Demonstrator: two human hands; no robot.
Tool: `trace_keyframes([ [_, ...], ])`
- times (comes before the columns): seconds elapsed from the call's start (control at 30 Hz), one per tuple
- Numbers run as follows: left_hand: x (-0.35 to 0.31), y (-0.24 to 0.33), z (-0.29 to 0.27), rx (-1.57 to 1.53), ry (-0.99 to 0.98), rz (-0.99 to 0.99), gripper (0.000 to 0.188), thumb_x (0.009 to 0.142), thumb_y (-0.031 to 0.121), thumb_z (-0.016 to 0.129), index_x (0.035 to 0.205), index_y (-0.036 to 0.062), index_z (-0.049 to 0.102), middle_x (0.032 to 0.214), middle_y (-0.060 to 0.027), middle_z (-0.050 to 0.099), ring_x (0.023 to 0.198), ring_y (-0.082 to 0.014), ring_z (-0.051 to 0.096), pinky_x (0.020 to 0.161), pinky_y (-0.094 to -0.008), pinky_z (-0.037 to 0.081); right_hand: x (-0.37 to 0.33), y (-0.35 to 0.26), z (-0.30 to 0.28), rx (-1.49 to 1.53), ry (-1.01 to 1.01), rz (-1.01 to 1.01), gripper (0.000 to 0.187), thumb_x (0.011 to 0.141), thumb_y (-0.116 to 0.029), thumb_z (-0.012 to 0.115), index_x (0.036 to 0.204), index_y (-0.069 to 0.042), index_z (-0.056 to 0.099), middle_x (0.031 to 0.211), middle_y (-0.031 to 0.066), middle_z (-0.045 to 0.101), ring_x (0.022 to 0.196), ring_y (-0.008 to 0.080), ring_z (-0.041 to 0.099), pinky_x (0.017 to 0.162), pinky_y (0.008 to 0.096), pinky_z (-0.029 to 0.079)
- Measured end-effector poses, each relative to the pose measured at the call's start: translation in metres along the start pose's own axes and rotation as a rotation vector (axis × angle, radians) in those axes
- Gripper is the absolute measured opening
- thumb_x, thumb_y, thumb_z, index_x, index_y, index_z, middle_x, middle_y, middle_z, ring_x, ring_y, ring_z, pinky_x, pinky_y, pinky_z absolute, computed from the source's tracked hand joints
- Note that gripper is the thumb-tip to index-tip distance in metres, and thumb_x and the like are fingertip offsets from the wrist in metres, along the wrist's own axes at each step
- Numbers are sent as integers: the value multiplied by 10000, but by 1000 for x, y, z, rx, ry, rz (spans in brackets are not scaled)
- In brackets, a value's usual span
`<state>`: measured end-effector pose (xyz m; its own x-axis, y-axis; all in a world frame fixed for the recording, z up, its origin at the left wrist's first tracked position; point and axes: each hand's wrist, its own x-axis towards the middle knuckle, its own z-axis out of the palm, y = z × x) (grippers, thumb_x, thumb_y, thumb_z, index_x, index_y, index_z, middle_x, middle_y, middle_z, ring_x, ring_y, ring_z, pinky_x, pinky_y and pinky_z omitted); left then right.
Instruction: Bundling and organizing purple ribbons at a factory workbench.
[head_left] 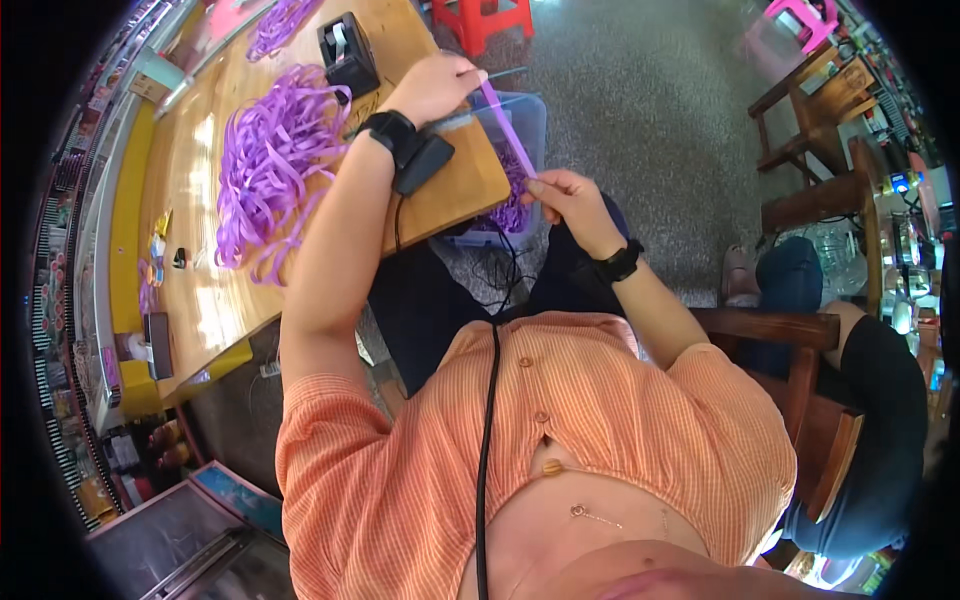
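A narrow purple ribbon [508, 128] is stretched slantwise between my two hands, past the corner of the wooden table [455, 185]. My left hand [435, 88] is over the table's edge, thumb and fingers closed on the upper end of the strip. Lower and to the right, my right hand [578, 205] pinches the other end. Beneath the strip, a clear plastic bin [541, 112] stands beside the table with purple ribbons [512, 212] inside. A large heap of looped purple ribbons [270, 170] lies on the table, left of my left forearm.
A black tape dispenser [348, 62] stands beyond the heap. A small black device [425, 165] with a cable is by my left wrist. Farther off are a red stool [485, 25], a pink stool [808, 22] and a wooden chair [815, 130]. A seated person [870, 400] is at right.
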<state>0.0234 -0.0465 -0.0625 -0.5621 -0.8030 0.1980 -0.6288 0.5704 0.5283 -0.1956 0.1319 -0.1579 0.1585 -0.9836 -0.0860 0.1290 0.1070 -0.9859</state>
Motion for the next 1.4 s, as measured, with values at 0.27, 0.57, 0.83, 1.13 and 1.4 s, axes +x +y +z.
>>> trace_keyframes([
  [0.27,-1,6,1,-7,1,-29,344,970,318,581,1010,-8,683,911,-157,679,892,-309,657,820,-361,486,-11,1,-10,-409,-26,-466,114,890,-84,721,971,-5,735,982,30,610,914,111,556,753,245,453],
  [0.57,-2,6,0,15,37,12,360,946,346,541,974,33,716,940,-192,687,933,-381,633,845,-434,491,-15,-68,-10,-165,-219,-189,173,908,-135,714,1022,-9,745,867,10,627,715,77,539,629,228,428],
  [0.83,0,8,-1,52,51,57,347,937,324,539,936,29,722,958,-190,687,961,-382,625,864,-450,491,10,-131,-8,-130,-412,-119,232,924,-131,670,1108,-2,724,761,-11,555,603,62,456,554,225,370],
  [1.13,-2,6,1,47,67,74,337,930,313,538,904,28,718,955,-178,691,965,-374,624,866,-462,492,12,-117,7,-266,-378,190,248,908,-251,716,882,-6,742,652,-4,604,557,50,499,511,203,375],
  [1.4,-3,7,-2,57,66,68,312,944,288,545,928,18,699,927,-182,677,926,-373,633,831,-433,495,-4,-54,2,57,-262,267,261,921,-258,687,902,-2,730,648,-14,566,544,65,488,520,202,375],
])
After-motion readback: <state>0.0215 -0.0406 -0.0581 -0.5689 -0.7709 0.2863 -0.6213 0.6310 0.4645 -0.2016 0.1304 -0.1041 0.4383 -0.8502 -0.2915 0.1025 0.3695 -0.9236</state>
